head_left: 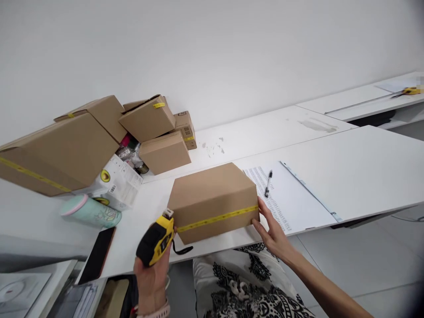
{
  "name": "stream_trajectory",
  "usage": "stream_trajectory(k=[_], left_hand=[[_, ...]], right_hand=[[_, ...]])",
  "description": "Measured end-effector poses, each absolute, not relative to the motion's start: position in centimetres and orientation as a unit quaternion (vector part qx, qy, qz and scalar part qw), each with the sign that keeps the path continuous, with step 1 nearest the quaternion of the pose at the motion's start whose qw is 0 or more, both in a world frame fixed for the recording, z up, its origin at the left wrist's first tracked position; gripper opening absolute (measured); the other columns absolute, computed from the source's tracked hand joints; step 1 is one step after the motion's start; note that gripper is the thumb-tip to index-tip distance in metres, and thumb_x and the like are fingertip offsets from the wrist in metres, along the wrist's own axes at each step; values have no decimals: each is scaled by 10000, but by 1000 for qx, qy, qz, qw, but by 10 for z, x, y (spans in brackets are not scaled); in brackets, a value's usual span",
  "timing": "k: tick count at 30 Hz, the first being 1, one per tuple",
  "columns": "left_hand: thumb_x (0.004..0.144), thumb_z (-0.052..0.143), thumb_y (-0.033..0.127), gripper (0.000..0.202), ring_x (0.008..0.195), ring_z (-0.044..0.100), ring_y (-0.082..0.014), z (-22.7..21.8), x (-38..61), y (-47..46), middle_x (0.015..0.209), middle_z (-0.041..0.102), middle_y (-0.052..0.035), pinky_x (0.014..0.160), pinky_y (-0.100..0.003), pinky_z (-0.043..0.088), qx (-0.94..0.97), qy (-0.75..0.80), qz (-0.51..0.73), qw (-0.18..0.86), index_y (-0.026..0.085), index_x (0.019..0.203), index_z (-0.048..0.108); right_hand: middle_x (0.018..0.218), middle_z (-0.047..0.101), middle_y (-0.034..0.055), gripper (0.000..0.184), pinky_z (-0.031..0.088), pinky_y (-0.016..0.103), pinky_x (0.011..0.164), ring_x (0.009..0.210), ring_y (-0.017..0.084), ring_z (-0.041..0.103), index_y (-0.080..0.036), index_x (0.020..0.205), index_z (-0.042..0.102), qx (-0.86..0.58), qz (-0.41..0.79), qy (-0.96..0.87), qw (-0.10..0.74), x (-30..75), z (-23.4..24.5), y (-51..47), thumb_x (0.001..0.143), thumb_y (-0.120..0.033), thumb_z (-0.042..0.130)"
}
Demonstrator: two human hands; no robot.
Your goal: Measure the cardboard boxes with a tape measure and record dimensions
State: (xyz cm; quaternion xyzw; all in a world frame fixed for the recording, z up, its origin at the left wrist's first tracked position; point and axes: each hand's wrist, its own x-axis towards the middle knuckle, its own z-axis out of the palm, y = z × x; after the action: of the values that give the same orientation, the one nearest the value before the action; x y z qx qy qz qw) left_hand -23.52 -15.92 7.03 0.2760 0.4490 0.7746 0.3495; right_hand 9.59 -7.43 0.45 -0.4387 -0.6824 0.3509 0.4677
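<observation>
A brown cardboard box (212, 194) lies on the white table (347, 176) near its front edge. My left hand (150, 276) is closed round a yellow and black tape measure (155, 240). Its yellow tape (217, 217) runs along the box's front face. My right hand (273, 234) presses the tape's end against the box's right front corner, fingers pinched on it.
A pile of cardboard boxes (82, 141) stands at the back left, with a white carton (119, 183) and a mint-green bottle (91, 211) before it. A black phone (97, 254) lies at the left edge. A printed sheet (291, 198) with a pen (267, 183) lies to the right of the box.
</observation>
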Motion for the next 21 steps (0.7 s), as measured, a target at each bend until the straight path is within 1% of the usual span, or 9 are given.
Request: stream_trajectory(k=[2,5,7,8,9,11,14,17,21], left_hand=[[704,631,750,555,1254,599,-392,67,-236,-174,1197,743,-5,1050,-637,496,270,480,762,342,373,1089,763],[639,719,702,564,1151,649,-382,94,-236,-183,1080,746,-16,1018,-602,537,315,481,749,329,359,1085,752],[611,746,696,652,1044,682,-361,125,-232,-179,1055,732,-45,882,-533,614,358,471,724,356,304,1131,733],[591,752,704,697,960,696,-347,140,-228,-174,1040,730,-64,759,-492,639,376,467,705,380,278,1142,725],[583,757,703,724,892,699,-327,153,-222,-168,1044,726,-75,668,-454,635,386,463,686,408,262,1155,715],[546,797,667,737,787,692,-290,170,-210,-153,997,720,-83,535,-374,587,400,455,646,463,233,1134,704],[551,820,614,685,793,689,-281,173,-191,-131,950,705,-82,502,-306,541,411,451,602,516,212,1089,683],[618,800,559,613,821,680,-264,165,-182,-120,955,692,-73,521,-273,543,424,446,583,531,214,1109,675],[673,774,532,556,676,651,-213,163,-185,-115,924,701,-64,481,-285,543,422,442,557,562,216,1120,682]], right_hand=[[1555,475,55,601,451,619,1106,1378,347,506,-440,1532,364,-475,329,-654,488,101,-5,-82,960,-428,546],[1284,667,107,390,502,638,995,1156,361,634,-381,1320,591,-542,282,-557,563,103,15,-86,936,-446,580],[1082,711,108,268,532,600,927,1013,331,663,-344,1172,653,-547,270,-503,612,100,46,-85,937,-452,586],[997,710,97,233,554,557,877,940,303,670,-328,1114,670,-523,292,-507,620,96,64,-84,942,-457,582],[937,706,83,223,569,506,825,876,271,670,-315,1071,685,-493,343,-534,595,91,82,-82,948,-466,576],[876,695,72,299,577,409,688,785,222,657,-275,1016,703,-401,493,-597,490,77,113,-78,965,-516,533],[872,684,83,491,546,323,561,717,180,632,-222,959,680,-283,658,-593,369,52,138,-72,958,-653,443],[719,614,38,523,457,271,468,613,147,571,-217,817,602,-262,721,-544,341,32,142,-68,885,-727,513],[547,460,-52,497,247,232,404,465,79,369,-217,682,510,-273,735,-525,331,30,144,-51,802,-670,674]])
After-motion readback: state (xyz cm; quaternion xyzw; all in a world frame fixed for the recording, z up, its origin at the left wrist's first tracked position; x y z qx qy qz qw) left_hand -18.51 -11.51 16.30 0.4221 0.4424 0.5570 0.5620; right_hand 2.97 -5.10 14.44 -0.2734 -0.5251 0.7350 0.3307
